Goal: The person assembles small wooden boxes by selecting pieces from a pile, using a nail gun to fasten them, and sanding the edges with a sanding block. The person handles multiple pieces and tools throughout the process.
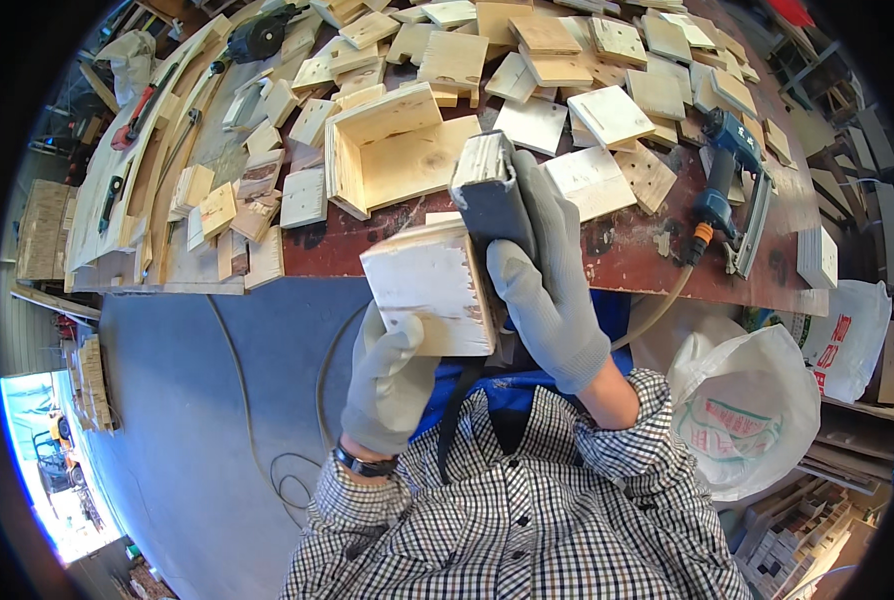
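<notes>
Both my hands wear pale grey work gloves and are raised in front of the table's near edge. My left hand grips a squarish wooden board from below, thumb on its whitish face. My right hand is wrapped around a sanding block, a layered wooden block covered in dark grey sandpaper. The sanding block lies against or very near the board's right edge; the exact contact is hidden. Just beyond my hands, an open wooden corner assembly rests on the table.
Many loose wooden pieces cover the dark red table. A blue pneumatic nail gun with a hose lies at the right. Long wooden strips run along the left side. A white sack stands by my right arm; cables cross the floor.
</notes>
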